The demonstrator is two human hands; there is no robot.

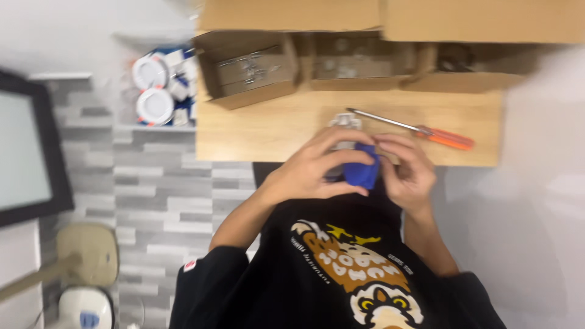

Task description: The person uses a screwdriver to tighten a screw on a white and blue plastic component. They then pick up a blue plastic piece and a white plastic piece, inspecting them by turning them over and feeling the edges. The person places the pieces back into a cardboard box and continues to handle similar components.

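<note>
The left hand (308, 167) and the right hand (407, 169) were curled together around a small blue part (361, 170), held just off the near edge of the table (256, 131). A loosened grip would probably have dropped it to the floor. The cardboard boxes (250, 70) lined the far edge; the screwdriver (414, 129) lay near the right corner, leaving open room at the left.

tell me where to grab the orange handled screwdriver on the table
Grip the screwdriver by its orange handle, the thick end lying to the right, clear of both hands. Come from above, fingers across its width: it lies flat on the wooden table, and the thin metal shaft offers little hold.
</note>
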